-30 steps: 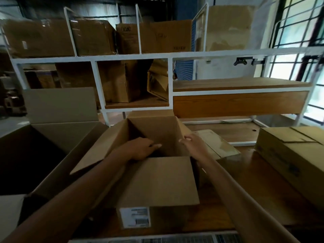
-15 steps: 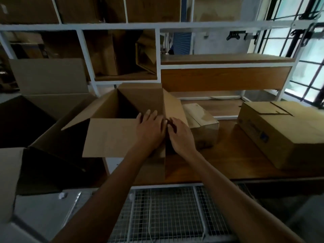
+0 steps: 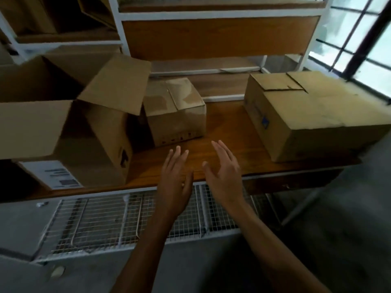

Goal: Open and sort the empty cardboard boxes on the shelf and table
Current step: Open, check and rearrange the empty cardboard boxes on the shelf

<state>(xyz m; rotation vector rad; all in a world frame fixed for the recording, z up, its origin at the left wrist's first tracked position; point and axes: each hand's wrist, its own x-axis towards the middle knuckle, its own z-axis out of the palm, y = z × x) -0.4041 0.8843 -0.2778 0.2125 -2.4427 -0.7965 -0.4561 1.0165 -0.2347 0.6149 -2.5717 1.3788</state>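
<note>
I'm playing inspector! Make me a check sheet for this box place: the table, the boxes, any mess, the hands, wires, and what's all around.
Surface: wooden table, with three boxes standing on it.
Job's things: open box at the left, flaps up, white label on its near side; small closed box just right of it; large closed box at the far right.
Clutter: nothing seen.
Hands: left hand and right hand are both open, fingers spread, holding nothing, over the table's front edge.
Cables: nothing seen.
Surroundings: white-framed shelf behind the table; wire rack below the table's front edge; window at the right.
</note>
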